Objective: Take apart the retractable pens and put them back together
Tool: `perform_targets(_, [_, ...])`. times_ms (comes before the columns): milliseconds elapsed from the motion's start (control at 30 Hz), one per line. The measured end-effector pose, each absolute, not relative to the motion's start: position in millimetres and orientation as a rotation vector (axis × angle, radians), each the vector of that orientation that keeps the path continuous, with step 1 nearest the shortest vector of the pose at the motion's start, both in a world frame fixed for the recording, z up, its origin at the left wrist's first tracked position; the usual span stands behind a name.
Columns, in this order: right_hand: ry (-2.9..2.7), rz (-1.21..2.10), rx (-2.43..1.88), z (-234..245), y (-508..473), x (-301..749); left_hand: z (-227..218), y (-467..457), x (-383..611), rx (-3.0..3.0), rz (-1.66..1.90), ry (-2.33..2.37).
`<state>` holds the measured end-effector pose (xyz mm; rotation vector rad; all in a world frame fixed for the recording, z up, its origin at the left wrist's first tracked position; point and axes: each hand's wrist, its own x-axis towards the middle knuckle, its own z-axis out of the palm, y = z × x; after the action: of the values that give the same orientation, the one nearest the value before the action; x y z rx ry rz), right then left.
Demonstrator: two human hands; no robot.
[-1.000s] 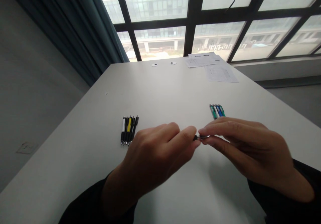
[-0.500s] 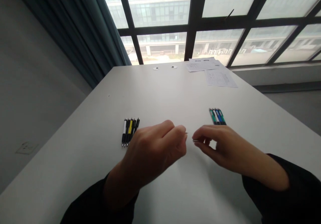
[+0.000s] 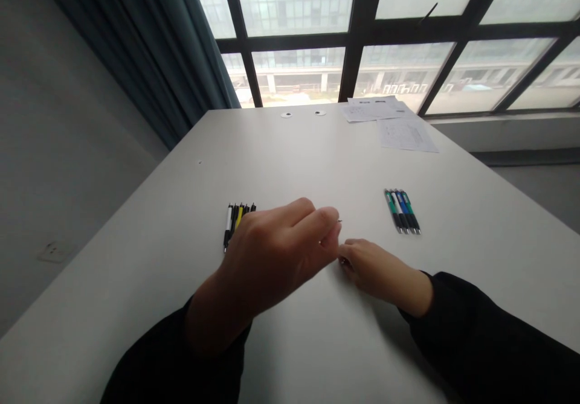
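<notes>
My left hand (image 3: 281,247) is closed in a fist, raised above the table. A thin pointed tip (image 3: 339,220) pokes out past its thumb side, like that of a pen; the rest is hidden in the fist. Lower and just to the right, my right hand (image 3: 362,265) is down by the tabletop with its fingers curled together. A small glint of a metal piece (image 3: 343,261) shows at its fingertips, too small to make out fully. Partly behind my left hand lies a row of pens (image 3: 229,218) in black, white and yellow.
Several green, white and blue pens (image 3: 402,212) lie side by side to the right on the white table (image 3: 299,168). Papers (image 3: 405,132) rest at the far right corner. Two round white fittings (image 3: 286,115) sit near the far edge, before the window.
My right hand has moved left and down towards the tabletop, uncovering the lower ends of the right-hand pens. My left hand stays closed. The view has shifted slightly.
</notes>
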<state>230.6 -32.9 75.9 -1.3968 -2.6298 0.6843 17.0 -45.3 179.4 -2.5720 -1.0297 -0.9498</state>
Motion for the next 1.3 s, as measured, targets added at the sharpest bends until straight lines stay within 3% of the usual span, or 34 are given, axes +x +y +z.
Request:
perform_targets(167, [-2.501,0.664,-1.331,120,-36,240,182,-46,21,-2.618,-0.978,-0.975])
perform_targets(367, [-1.827,0.947,-0.909,165,-56,254,187,-50,33,-2.682,-1.061,-0.847])
perform_targets(533, [-1.749,1.071,-0.811,164,-61,253,187,-51,33,-2.712,-1.110,-0.786])
perform_targets(1300, [-1.963,0.830,-0.784,164,-58,253,182,-47,33,-2.790,-0.922,-0.757])
